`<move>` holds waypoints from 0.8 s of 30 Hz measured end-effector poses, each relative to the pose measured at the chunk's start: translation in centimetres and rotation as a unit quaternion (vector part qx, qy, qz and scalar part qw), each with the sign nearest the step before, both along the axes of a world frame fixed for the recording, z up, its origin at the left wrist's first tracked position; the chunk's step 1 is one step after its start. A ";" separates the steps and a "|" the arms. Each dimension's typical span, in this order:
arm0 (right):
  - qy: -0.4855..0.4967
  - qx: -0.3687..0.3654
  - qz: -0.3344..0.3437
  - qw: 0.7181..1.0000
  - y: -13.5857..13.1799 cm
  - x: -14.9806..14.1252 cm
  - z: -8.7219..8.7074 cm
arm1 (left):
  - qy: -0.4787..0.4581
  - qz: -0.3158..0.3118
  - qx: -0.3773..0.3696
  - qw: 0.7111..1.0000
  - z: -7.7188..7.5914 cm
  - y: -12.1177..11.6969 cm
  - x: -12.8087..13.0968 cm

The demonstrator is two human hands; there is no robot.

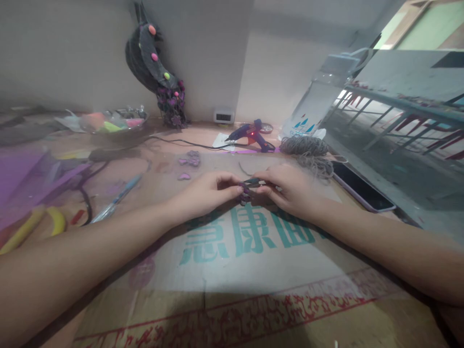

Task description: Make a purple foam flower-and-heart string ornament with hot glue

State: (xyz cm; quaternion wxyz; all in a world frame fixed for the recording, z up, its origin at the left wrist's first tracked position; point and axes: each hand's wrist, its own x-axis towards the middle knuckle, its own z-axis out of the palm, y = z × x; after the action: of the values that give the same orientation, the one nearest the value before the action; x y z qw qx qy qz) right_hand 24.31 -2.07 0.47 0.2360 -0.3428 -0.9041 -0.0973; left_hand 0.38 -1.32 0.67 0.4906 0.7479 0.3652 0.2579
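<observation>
My left hand (221, 191) is closed, thumb and fingers pinching a small purple and dark grey piece (245, 197) over the printed sheet. In my right hand (284, 188) is a small dark tool with narrow tips (253, 181); whether it is scissors or tweezers I cannot tell. Its tips lie against or just above the purple piece. Behind my left hand lie several small purple cutouts (190, 159) and a single purple cutout (184, 177). A short grey strand (244, 169) lies between the hands.
At the back are a blue glue gun (253, 135) with a lit red light, a grey yarn bundle (308, 150), a tilted clear bottle (315, 101) and a phone (362, 187). A decorated dark crescent (145, 58) leans on the wall. At left are a pen (118, 197) and a bowl (119, 128).
</observation>
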 end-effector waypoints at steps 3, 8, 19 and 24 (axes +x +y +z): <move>0.000 0.004 0.004 1.000 0.1 0.0 0.0 | -0.001 -0.003 0.010 1.000 0.0 0.1 0.0; 0.005 -0.005 0.000 1.000 0.1 0.0 -0.1 | -0.001 -0.001 -0.003 1.000 0.0 0.0 0.0; -0.004 0.004 -0.001 1.000 0.0 0.1 0.0 | 0.006 -0.007 -0.002 1.000 0.2 -0.1 0.0; 0.006 0.013 0.001 1.000 0.1 0.2 -0.2 | 0.013 -0.003 0.006 1.000 0.4 -0.2 0.0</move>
State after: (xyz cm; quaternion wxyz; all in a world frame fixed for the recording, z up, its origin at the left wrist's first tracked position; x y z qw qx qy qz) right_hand 24.50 -1.97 0.27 0.2456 -0.3396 -0.9017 -0.1065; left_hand 0.43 -1.51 1.04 0.4818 0.7553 0.3679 0.2491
